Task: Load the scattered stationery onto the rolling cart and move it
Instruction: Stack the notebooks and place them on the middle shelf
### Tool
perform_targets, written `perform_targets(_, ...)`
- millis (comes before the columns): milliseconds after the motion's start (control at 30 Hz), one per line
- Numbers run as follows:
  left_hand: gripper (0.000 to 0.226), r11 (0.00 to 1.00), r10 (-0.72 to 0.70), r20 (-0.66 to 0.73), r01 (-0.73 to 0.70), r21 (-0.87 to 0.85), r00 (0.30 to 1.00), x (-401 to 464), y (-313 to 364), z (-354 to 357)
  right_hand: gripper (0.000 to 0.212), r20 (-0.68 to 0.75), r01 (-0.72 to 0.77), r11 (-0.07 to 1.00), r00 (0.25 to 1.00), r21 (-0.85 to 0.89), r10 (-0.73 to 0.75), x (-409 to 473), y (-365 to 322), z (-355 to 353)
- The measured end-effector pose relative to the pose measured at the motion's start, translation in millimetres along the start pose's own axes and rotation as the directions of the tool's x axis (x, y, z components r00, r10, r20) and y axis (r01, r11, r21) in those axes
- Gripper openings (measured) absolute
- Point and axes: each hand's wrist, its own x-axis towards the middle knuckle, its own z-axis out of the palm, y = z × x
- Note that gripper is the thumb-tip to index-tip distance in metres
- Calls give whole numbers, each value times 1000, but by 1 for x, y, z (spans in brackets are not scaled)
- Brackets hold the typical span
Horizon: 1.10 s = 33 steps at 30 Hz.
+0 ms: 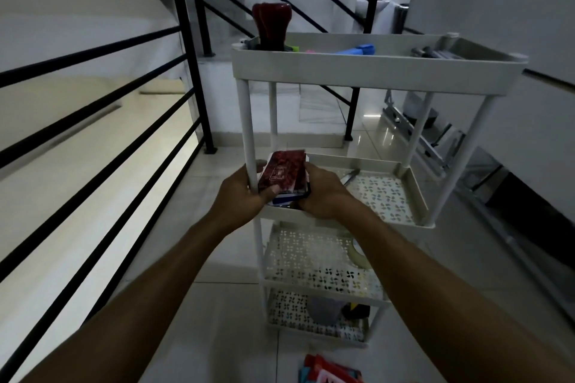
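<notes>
Books (281, 172), a small stack with a red cover on top, sit clamped between both hands at the cart's (378, 67) second shelf, left hand (241, 196) curled round one side, right hand (323, 193) round the other, likely to slide them in flat. Cart's post crowds the left; shelf further right lies open. More stationery (329, 371) waits on the floor below the cart

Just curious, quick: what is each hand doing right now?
Left hand: grips the red booklet stack.
Right hand: grips the same stack from the other side.
</notes>
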Motion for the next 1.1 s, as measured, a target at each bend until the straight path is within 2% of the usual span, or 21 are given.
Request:
perform_targets(100, 31, 961, -155, 138, 182, -210, 978, 10, 0, 2, 74, -12, -20, 999, 1000, 38, 21, -1, 2, 3)
perform_targets(200, 16, 921, -213, 186, 260, -289, 959, 17, 3, 2, 104, -4, -23, 997, 1000, 69, 23, -1, 1, 6)
perform_targets(267, 17, 937, -205, 172, 244, -251, 964, 18, 1, 2, 106, -19, 17, 997, 1000, 71, -15, -1, 0, 5)
perform_targets(333, 21, 951, -193, 149, 222, -213, 970, 17, -3, 3, 97, -30, 57, 996, 998, 70, -55, -2, 0, 1)
perform_targets(500, 30, 985, -147, 23, 148, -92, 989, 16, -6, 7, 55, -46, 39, 998, 998, -41, -41, 0, 0, 3)
perform_targets(567, 30, 988, -141, -4, 140, -62, 990, 15, -4, 6, 46, -48, 35, 997, 998, -62, -38, 4, -1, 7)
perform_targets(700, 35, 993, -110, 6, 111, -28, 994, 10, 5, 3, 51, -48, 17, 996, 999, -85, -22, 3, -2, 11)
perform_targets(800, 47, 989, -136, 40, 138, -55, 990, 2, 13, -3, 45, -87, 10, 992, 996, -125, -21, -2, -7, 11)
perform_targets(933, 65, 988, -150, 96, 147, 38, 984, -17, 27, -16, 43, -106, -11, 985, 994, -171, -8, -22, -21, 4)
perform_targets(1033, 82, 975, -203, 151, 184, 127, 967, -38, 36, -30, 51, -154, 3, 989, 988, -147, -26, -52, -32, -3)
perform_targets(1100, 89, 975, -189, 162, 165, 151, 969, -59, 41, -41, 62, -181, 28, 989, 982, -145, -54, -79, -42, -6)
